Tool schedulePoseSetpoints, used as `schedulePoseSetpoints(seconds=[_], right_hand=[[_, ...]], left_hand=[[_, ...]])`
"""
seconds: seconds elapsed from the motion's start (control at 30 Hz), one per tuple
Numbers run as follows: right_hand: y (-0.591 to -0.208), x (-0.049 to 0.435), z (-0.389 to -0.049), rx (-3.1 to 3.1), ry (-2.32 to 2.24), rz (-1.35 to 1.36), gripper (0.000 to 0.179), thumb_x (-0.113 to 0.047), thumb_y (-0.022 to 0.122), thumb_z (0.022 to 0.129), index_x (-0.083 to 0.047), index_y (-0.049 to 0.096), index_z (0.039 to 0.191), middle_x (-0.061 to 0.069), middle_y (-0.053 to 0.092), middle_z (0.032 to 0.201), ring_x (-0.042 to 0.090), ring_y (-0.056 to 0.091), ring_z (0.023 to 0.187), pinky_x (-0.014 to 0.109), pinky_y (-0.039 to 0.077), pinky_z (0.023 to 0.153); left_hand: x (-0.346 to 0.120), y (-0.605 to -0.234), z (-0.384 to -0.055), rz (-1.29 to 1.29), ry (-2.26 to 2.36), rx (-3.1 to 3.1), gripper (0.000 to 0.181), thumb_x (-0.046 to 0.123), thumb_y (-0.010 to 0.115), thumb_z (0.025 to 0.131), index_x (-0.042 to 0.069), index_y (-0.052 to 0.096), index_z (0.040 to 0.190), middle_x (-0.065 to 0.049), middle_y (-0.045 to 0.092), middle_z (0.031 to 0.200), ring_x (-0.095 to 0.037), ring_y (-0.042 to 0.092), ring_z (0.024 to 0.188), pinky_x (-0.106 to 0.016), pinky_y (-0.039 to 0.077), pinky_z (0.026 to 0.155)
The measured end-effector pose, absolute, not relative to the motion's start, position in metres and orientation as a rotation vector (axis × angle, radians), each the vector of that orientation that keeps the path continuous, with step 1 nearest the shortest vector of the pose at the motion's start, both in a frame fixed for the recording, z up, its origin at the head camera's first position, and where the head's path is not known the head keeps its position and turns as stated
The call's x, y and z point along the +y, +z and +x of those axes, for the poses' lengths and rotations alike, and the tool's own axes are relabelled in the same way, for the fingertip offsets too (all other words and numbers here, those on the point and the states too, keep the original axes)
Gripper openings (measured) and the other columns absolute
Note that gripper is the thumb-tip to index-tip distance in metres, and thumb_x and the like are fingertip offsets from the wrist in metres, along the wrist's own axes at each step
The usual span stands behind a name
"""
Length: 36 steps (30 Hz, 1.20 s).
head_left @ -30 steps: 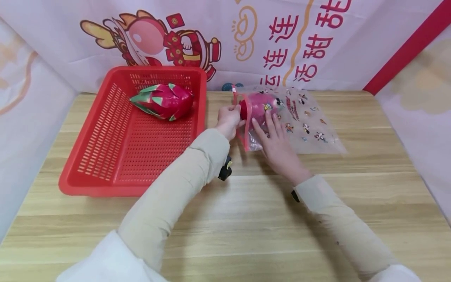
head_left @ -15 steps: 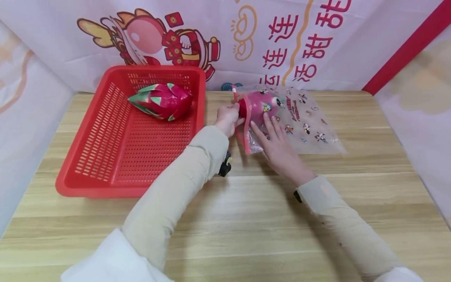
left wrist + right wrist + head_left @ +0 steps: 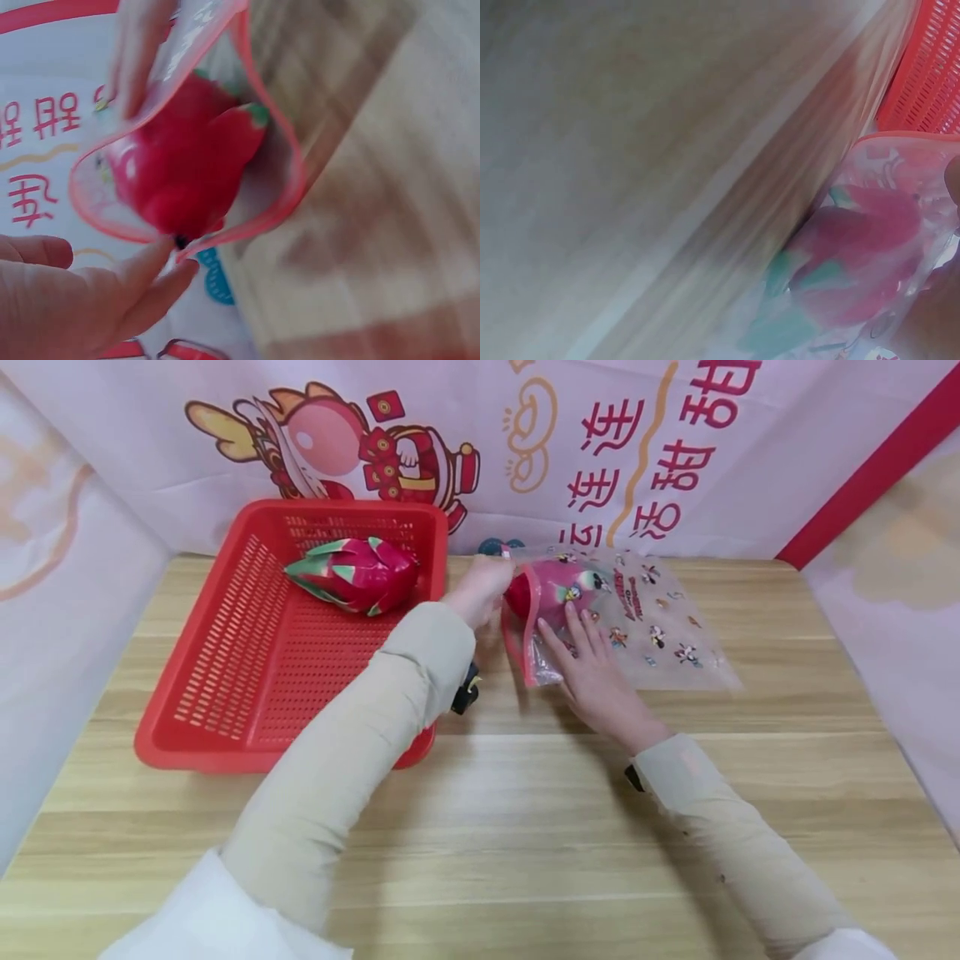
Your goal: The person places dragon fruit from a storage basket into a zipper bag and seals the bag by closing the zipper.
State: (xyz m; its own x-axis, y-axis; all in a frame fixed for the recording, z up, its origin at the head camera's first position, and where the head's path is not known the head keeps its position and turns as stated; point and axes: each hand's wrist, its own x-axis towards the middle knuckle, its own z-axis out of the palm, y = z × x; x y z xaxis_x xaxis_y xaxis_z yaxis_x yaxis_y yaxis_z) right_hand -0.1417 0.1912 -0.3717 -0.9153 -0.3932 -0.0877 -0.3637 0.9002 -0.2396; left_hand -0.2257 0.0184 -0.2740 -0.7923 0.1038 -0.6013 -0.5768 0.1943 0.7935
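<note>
A dragon fruit (image 3: 184, 165) lies inside a clear zip bag (image 3: 660, 643) printed with cartoon figures. In the left wrist view the bag's pink-edged mouth gapes round the fruit. My left hand (image 3: 480, 592) is at the far corner of that mouth. Two of its fingers (image 3: 154, 289) touch the pink edge beside the fruit's dark tip, with the thumb held apart. My right hand (image 3: 603, 693) rests on the near side of the bag, fingers extended over the fruit. Green-tipped scales show through the film in the right wrist view.
To the left stands a red perforated basket (image 3: 225, 758) with another dragon fruit (image 3: 367, 577) in it. A printed cloth (image 3: 525, 518) rises behind the wooden table (image 3: 525, 843). A black wrist camera (image 3: 465, 689) hangs under the left cuff.
My left hand has shifted from the front of the bag's mouth up to its far corner. The fruit's end is now more exposed at the mouth. My right hand stays in place.
</note>
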Motion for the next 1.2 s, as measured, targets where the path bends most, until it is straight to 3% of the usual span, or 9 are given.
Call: schedulePoseSetpoints(seconds=[0.13, 0.43, 0.6, 0.9, 1.2], right_hand=[[-0.373, 0.193, -0.142, 2.941, -0.340, -0.589, 0.067, -0.024, 0.040, 0.100, -0.026, 0.001, 0.155, 0.012, -0.018, 0.160, 0.036, -0.013, 0.148, 0.057, 0.004, 0.120], [-0.376, 0.194, -0.143, 2.942, -0.353, -0.586, 0.068, -0.023, 0.039, 0.100, -0.026, -0.001, 0.154, 0.010, -0.020, 0.160, 0.034, -0.013, 0.148, 0.057, 0.004, 0.120], [-0.376, 0.194, -0.143, 2.936, -0.360, -0.585, 0.067, -0.022, 0.039, 0.100, -0.026, -0.001, 0.154, 0.009, -0.020, 0.159, 0.034, -0.014, 0.148, 0.057, 0.004, 0.120], [-0.375, 0.193, -0.143, 2.938, -0.370, -0.579, 0.068, -0.023, 0.040, 0.100, -0.028, -0.001, 0.154, 0.008, -0.020, 0.160, 0.034, -0.013, 0.149, 0.057, 0.005, 0.120], [-0.375, 0.193, -0.144, 2.945, -0.373, -0.587, 0.067, -0.023, 0.038, 0.100, -0.028, 0.000, 0.154, 0.009, -0.019, 0.160, 0.034, -0.012, 0.149, 0.057, 0.006, 0.120]], left_hand=[[0.007, -0.257, -0.226, -0.327, 1.522, 2.054, 0.052, 0.024, 0.039, 0.103, 0.014, 0.022, 0.151, 0.000, 0.026, 0.156, -0.017, 0.033, 0.141, -0.033, 0.034, 0.116], [-0.037, -0.237, -0.239, -0.238, 1.396, 2.571, 0.045, 0.026, 0.038, 0.102, 0.020, 0.036, 0.147, 0.001, 0.041, 0.150, -0.013, 0.042, 0.133, -0.026, 0.041, 0.110], [-0.077, -0.241, -0.247, -0.244, 1.159, 2.795, 0.050, 0.018, 0.037, 0.099, 0.019, 0.032, 0.149, 0.000, 0.037, 0.152, -0.016, 0.040, 0.134, -0.029, 0.039, 0.111], [-0.137, -0.262, -0.247, -0.166, 0.844, 2.827, 0.067, 0.013, 0.046, 0.092, 0.005, 0.017, 0.152, -0.022, 0.029, 0.152, -0.036, 0.031, 0.137, -0.051, 0.032, 0.115], [-0.162, -0.276, -0.244, -0.089, 0.844, 2.634, 0.085, 0.011, 0.056, 0.085, 0.002, 0.005, 0.152, -0.027, 0.019, 0.152, -0.040, 0.025, 0.135, -0.055, 0.028, 0.115]])
